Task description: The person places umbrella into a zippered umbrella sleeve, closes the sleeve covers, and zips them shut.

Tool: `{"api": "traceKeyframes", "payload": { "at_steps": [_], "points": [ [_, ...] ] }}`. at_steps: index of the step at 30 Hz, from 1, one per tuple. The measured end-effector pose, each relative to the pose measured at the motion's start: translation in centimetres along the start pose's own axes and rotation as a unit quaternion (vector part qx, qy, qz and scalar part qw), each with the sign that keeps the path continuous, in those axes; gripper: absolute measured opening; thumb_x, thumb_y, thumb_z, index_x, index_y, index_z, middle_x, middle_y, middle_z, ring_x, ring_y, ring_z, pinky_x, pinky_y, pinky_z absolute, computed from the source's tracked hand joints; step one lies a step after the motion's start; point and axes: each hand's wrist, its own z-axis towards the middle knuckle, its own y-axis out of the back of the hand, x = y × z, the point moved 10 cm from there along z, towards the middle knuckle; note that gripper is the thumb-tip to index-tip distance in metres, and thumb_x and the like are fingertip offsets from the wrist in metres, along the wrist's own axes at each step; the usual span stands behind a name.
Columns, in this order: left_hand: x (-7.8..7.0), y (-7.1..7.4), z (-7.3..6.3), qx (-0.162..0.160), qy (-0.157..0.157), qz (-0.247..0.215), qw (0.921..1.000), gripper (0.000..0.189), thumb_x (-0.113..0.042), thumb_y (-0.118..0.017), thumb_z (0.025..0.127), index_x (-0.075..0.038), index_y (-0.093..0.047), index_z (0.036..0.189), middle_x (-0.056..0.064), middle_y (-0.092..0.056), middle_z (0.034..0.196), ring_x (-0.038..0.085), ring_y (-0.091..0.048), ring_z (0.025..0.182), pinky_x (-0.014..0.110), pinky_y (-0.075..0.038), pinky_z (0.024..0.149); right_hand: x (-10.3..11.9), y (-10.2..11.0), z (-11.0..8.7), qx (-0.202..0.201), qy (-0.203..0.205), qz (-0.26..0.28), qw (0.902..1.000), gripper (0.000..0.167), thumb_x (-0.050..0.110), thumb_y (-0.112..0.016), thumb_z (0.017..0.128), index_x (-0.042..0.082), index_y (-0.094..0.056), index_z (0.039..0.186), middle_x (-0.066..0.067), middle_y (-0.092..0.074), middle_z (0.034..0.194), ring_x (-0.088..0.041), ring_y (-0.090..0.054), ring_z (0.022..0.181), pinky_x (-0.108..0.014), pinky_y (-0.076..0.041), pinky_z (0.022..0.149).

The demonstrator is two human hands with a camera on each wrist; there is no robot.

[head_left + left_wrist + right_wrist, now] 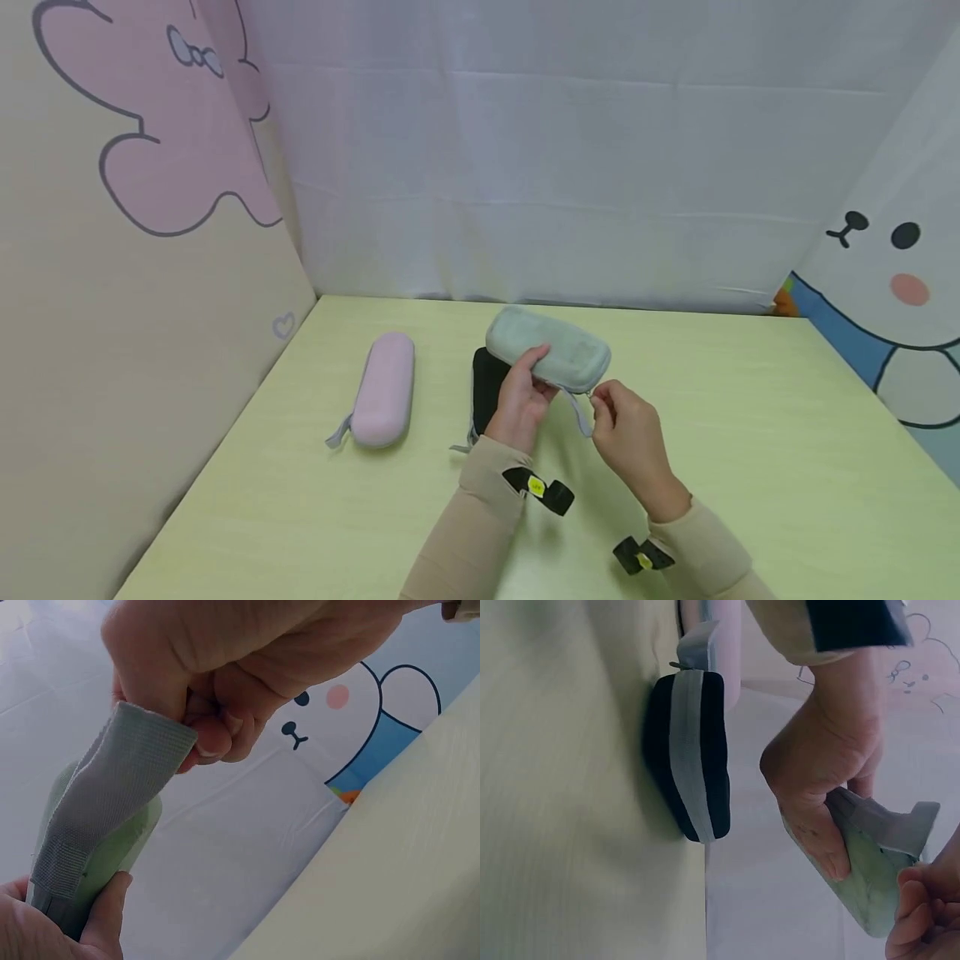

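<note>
A pale green zippered case [551, 343] is held up above the table, tilted, in my left hand [523, 407], thumb on one face and fingers beneath. A grey fabric strap [112, 795] hangs from the case's end. My right hand [632, 429] is at that case's lower right corner, thumb and forefinger pinching the small zipper pull, which the fingertips mostly hide. Behind my left wrist lies a black case [697, 761] with a grey zipper band, partly covered in the head view. Farther left a pink case [384, 387] lies on the table with its strap toward me.
The pale yellow-green table [750, 433] spreads under everything. A white cloth [555, 167] hangs along its back edge. Cartoon-printed panels stand on both sides, a pink figure [187, 150] on the left and a white bear [900, 283] on the right.
</note>
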Motion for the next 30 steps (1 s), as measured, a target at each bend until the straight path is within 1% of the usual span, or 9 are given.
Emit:
{"api": "traceKeyframes", "payload": {
  "at_steps": [3, 7, 9, 11, 14, 16, 22, 27, 30],
  "points": [
    [0.2, -0.5, -0.1, 0.022, 0.013, -0.002, 0.9997, 0.026, -0.006, -0.062, 0.085, 0.000, -0.050, 0.108, 0.013, -0.059, 0.096, 0.022, -0.059, 0.089, 0.035, -0.044, 0.088, -1.4, 0.5, 0.2, 0.005, -0.049, 0.021, 0.9986, 0.013, -0.011, -0.061, 0.079, 0.001, -0.058, 0.076, 0.000, -0.053, 0.060, -0.008, -0.043, 0.050, -0.024, -0.036, 0.042],
    [0.3, -1.0, -0.5, 0.041, 0.024, 0.017, 0.9987, 0.032, -0.006, -0.062, 0.084, 0.001, -0.048, 0.112, 0.015, -0.059, 0.102, 0.025, -0.059, 0.096, 0.038, -0.043, 0.091, -3.5, 1.3, 0.4, 0.013, -0.118, 0.051, 0.9916, 0.009, -0.007, -0.059, 0.084, 0.000, -0.059, 0.079, -0.003, -0.056, 0.063, -0.009, -0.047, 0.051, -0.023, -0.038, 0.043],
    [0.2, -1.2, -0.6, 0.046, 0.020, 0.024, 0.9984, 0.036, -0.007, -0.062, 0.084, 0.002, -0.047, 0.115, 0.016, -0.059, 0.105, 0.027, -0.057, 0.101, 0.040, -0.042, 0.093, -4.0, 1.5, 0.6, 0.020, -0.135, 0.061, 0.9887, 0.007, -0.005, -0.058, 0.086, 0.000, -0.059, 0.081, -0.005, -0.057, 0.064, -0.008, -0.047, 0.050, -0.023, -0.039, 0.043],
    [0.2, -1.3, -0.7, 0.048, 0.016, 0.016, 0.9986, 0.036, -0.007, -0.062, 0.084, 0.003, -0.047, 0.115, 0.017, -0.057, 0.107, 0.028, -0.056, 0.105, 0.040, -0.042, 0.094, -4.2, 1.7, 0.9, 0.023, -0.140, 0.065, 0.9878, 0.007, -0.003, -0.057, 0.088, -0.001, -0.059, 0.082, -0.006, -0.058, 0.065, -0.008, -0.046, 0.049, -0.023, -0.039, 0.043],
    [0.3, -1.5, -0.7, 0.044, 0.009, -0.009, 0.9990, 0.035, -0.006, -0.061, 0.085, 0.003, -0.045, 0.116, 0.017, -0.054, 0.109, 0.029, -0.053, 0.109, 0.040, -0.041, 0.095, -4.0, 1.8, 1.2, 0.018, -0.130, 0.052, 0.9900, 0.006, -0.003, -0.057, 0.088, -0.001, -0.059, 0.082, -0.005, -0.058, 0.065, -0.010, -0.046, 0.051, -0.024, -0.038, 0.044],
    [0.4, -1.4, -0.7, 0.033, 0.004, -0.027, 0.9991, 0.036, -0.005, -0.061, 0.086, 0.004, -0.045, 0.116, 0.018, -0.053, 0.110, 0.030, -0.052, 0.111, 0.039, -0.041, 0.094, -3.8, 1.7, 1.3, 0.013, -0.118, 0.035, 0.9923, 0.006, -0.005, -0.058, 0.086, -0.001, -0.059, 0.081, -0.005, -0.057, 0.064, -0.011, -0.046, 0.052, -0.024, -0.038, 0.044],
    [0.3, -0.9, -0.7, -0.001, -0.014, -0.042, 0.9990, 0.042, -0.003, -0.063, 0.084, 0.005, -0.045, 0.120, 0.020, -0.053, 0.111, 0.031, -0.053, 0.111, 0.038, -0.043, 0.092, -2.9, 1.3, 1.2, -0.009, -0.077, -0.004, 0.9970, 0.008, -0.009, -0.060, 0.082, -0.002, -0.058, 0.078, -0.005, -0.055, 0.061, -0.014, -0.046, 0.050, -0.026, -0.038, 0.044],
    [0.1, -0.6, -0.7, -0.018, -0.026, -0.049, 0.9983, 0.042, -0.002, -0.064, 0.082, 0.007, -0.046, 0.119, 0.019, -0.056, 0.109, 0.030, -0.054, 0.109, 0.038, -0.044, 0.091, -1.3, 0.7, 0.9, -0.030, -0.019, -0.033, 0.9988, 0.009, -0.011, -0.061, 0.079, -0.003, -0.057, 0.076, -0.006, -0.053, 0.060, -0.015, -0.045, 0.050, -0.030, -0.038, 0.045],
    [0.0, -0.5, -0.8, -0.020, -0.032, -0.050, 0.9980, 0.043, -0.002, -0.064, 0.083, 0.007, -0.045, 0.120, 0.019, -0.056, 0.110, 0.030, -0.054, 0.109, 0.038, -0.043, 0.092, -0.4, 0.3, 0.6, -0.046, 0.016, -0.043, 0.9979, 0.010, -0.013, -0.061, 0.076, -0.004, -0.057, 0.075, -0.008, -0.053, 0.061, -0.017, -0.047, 0.050, -0.034, -0.040, 0.045]
  ]
}}
